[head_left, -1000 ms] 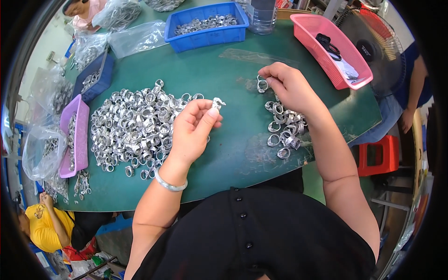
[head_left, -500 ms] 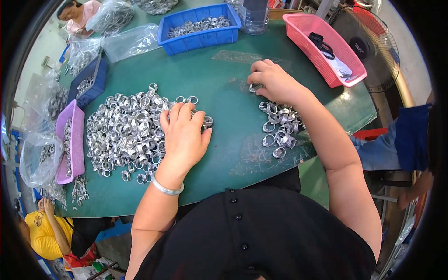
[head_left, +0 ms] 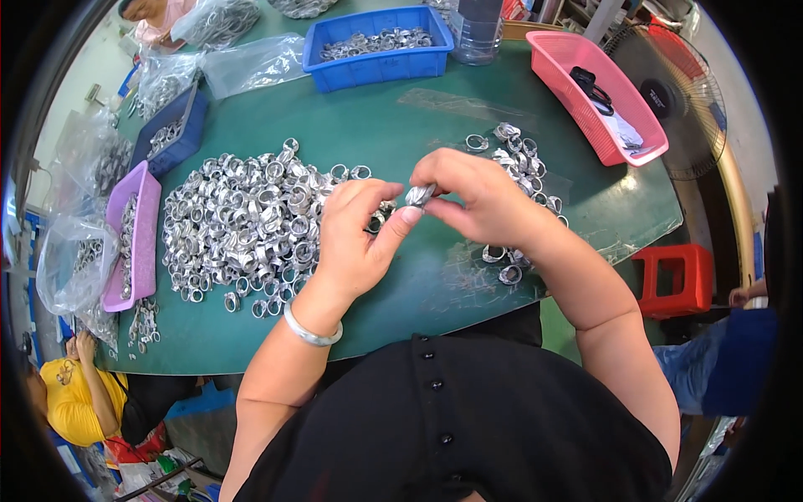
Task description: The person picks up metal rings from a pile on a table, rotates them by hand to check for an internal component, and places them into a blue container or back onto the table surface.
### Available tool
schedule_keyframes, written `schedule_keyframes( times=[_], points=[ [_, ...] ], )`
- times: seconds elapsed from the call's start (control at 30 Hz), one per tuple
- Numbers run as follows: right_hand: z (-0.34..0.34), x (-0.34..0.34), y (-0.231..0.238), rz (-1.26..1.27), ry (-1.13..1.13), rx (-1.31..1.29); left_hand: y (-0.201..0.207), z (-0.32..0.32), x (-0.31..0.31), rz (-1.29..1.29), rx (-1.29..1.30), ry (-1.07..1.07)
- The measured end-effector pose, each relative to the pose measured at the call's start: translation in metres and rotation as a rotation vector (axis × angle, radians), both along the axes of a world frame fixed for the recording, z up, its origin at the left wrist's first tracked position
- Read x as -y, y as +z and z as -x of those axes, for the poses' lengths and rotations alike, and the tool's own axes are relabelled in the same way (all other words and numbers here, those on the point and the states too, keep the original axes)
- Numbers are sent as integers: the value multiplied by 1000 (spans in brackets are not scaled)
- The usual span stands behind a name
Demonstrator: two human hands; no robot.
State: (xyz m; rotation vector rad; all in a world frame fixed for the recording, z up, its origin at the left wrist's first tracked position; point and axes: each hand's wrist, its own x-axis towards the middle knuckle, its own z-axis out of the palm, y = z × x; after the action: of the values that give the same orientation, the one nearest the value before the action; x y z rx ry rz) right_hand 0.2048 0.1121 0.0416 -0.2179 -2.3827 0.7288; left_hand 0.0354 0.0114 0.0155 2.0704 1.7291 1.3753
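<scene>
A silver-coloured metal ring (head_left: 420, 196) is pinched between the thumb and fingers of my right hand (head_left: 468, 194), above the green table. My left hand (head_left: 355, 230) faces it with thumb and forefinger apart; its thumb tip meets the ring's near edge, and its other fingers are partly hidden. Beside that hand spreads a big heap of similar rings (head_left: 242, 222) on the left. A smaller group of rings (head_left: 523, 163) lies at the right, partly covered by my right hand and forearm.
Toward the back are a blue bin (head_left: 381, 67) of rings, a clear plastic bottle (head_left: 477, 33) and a pink basket (head_left: 598, 100) near a fan (head_left: 669, 100). A purple tray (head_left: 138, 243) and a dark blue bin (head_left: 171, 134) stand left. A person in yellow (head_left: 79, 397) sits lower left.
My right hand has come from the right-hand group toward the middle, bringing a ring. My left hand has shifted right from the heap's edge, its thumb now at the ring.
</scene>
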Motion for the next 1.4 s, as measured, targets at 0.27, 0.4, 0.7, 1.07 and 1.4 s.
schedule_keyframes(
  times=[0.27, 0.4, 0.7, 1.07, 1.4],
  points=[
    [1, 5, -16, 321, 104, -94, -5, -2, 1, 18, 206, -81],
    [-3, 3, -22, 798, 215, -176, -4, -2, -1, -78, 96, -54],
    [-3, 3, -23, 720, 177, -179, -4, -3, -3, -134, -17, -34],
    [-2, 8, -20, 337, 56, -141, -13, -9, 1, -19, 253, -83],
    [-1, 10, -15, 234, -36, -101, -14, -11, 1, 177, 1029, -441]
  ],
)
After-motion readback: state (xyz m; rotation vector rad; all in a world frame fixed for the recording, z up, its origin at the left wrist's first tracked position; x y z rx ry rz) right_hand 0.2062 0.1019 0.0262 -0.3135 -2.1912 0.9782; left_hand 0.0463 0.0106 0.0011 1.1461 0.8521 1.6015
